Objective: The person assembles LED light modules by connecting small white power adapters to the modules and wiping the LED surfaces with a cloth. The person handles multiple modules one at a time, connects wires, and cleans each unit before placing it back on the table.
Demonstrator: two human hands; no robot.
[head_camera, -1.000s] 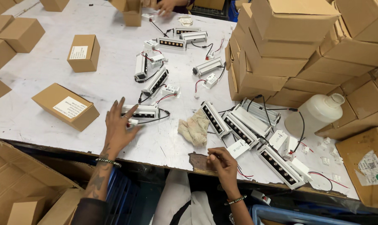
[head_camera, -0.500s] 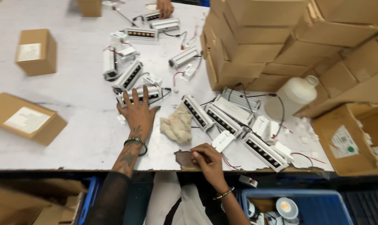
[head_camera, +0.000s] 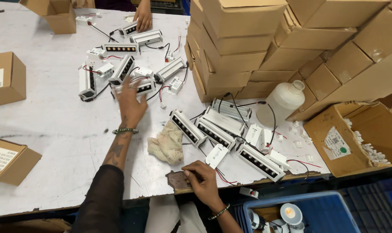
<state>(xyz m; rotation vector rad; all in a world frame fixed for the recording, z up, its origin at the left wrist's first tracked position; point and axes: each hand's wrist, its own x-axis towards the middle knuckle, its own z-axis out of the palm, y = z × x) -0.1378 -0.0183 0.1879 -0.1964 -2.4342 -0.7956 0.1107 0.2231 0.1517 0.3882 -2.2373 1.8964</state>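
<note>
Reaching left hand [head_camera: 129, 101] over white light fixture [head_camera: 140, 87] (right hand [head_camera: 202, 181] on table edge [head_camera: 40, 203])

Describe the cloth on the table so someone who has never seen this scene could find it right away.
On the white worktable, look near the front edge, between the person's left forearm and the row of long white light fittings. There lies a crumpled cream rag, just above the right hand. It is the only soft, shapeless thing among hard rectangular fittings and cardboard boxes.

Hidden and cut off
The left hand [head_camera: 129, 102] is motion-blurred — its fingers cover part of a white light fixture [head_camera: 140, 88]; a co-worker's hand [head_camera: 143, 17] is cropped at the top edge
</note>
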